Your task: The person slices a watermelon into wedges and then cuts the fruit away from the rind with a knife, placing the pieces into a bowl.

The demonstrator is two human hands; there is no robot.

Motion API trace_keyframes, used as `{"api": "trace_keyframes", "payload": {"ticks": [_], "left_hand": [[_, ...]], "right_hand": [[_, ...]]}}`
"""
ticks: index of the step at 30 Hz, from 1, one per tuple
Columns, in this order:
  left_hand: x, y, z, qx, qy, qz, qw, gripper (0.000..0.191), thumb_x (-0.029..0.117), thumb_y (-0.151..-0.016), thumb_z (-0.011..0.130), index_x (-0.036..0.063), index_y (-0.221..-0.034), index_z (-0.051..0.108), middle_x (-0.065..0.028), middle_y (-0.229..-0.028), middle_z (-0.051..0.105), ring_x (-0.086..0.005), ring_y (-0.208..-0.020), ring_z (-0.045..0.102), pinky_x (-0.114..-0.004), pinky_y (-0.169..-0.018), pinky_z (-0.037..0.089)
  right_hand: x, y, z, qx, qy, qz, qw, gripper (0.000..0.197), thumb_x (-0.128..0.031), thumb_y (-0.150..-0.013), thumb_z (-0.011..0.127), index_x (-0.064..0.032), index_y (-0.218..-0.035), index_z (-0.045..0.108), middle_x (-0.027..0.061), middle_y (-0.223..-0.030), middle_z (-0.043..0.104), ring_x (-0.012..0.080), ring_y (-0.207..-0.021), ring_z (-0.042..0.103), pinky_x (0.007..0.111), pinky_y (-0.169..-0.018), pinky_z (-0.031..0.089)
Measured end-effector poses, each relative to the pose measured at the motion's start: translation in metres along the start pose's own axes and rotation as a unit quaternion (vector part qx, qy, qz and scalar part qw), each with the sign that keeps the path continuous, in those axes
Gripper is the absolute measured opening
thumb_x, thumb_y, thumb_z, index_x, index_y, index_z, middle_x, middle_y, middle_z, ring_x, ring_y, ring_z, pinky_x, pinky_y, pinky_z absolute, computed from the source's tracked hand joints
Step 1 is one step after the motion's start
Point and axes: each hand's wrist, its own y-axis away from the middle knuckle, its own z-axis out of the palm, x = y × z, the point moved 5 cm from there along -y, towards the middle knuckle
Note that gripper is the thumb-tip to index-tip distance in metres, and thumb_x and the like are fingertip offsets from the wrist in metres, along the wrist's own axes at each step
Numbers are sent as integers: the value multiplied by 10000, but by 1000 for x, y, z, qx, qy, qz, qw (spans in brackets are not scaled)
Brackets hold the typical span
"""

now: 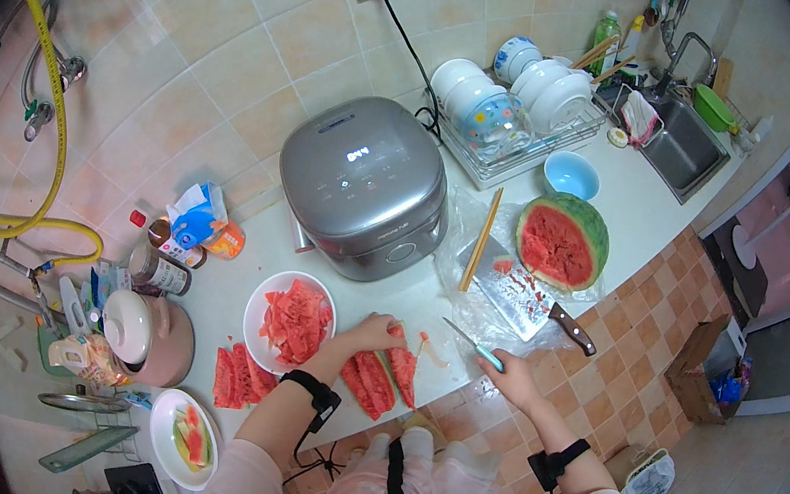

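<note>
My left hand (pixel 377 334) rests on the watermelon slices (pixel 367 383) at the counter's front edge, its fingers on one rind-on slice (pixel 402 366). In my right hand (pixel 509 378) is a small paring knife (pixel 476 345) with a light-blue handle, its blade pointing towards the counter and apart from the fruit. A white bowl (pixel 250 318) of cut red flesh stands left of my left hand. More cut pieces (pixel 242 377) lie below that bowl. Beyond the knife, a cleaver (pixel 513 294) lies on a plastic bag, beside a cut watermelon (pixel 566 241) and a pair of chopsticks (pixel 481 240).
A grey rice cooker (pixel 366 182) stands at the wall. Behind it sit a dish rack (pixel 489 173), a blue bowl (pixel 572 175) and the sink (pixel 689 148). A pink pot (pixel 162 343), several jars (pixel 160 271) and a white plate with rinds (pixel 161 457) are at left.
</note>
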Motion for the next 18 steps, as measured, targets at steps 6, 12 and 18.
{"api": "trace_keyframes", "payload": {"ticks": [6,12,18], "left_hand": [[6,-1,3,-16,51,-31,998,658,506,-656,612,-49,-996,518,-189,-941,570,-274,-860,553,-339,-720,446],[14,4,2,-55,158,-98,981,533,473,-767,530,-16,-979,509,-115,-891,540,-185,-782,540,-296,-604,484],[13,7,-2,-52,196,-120,972,361,346,-785,544,21,-940,521,-84,-875,524,-182,-747,545,-320,-574,519]], "right_hand": [[-5,-3,6,-2,-11,-4,1000,352,-390,-790,523,-60,-888,593,185,-717,582,343,-686,567,401,-619,435],[-3,-1,7,-9,-13,6,1000,368,-403,-788,524,-58,-892,597,186,-726,586,336,-692,573,394,-625,440],[4,4,8,5,-27,-2,1000,362,-380,-795,539,-26,-855,591,166,-674,566,272,-623,548,365,-586,426]]}}
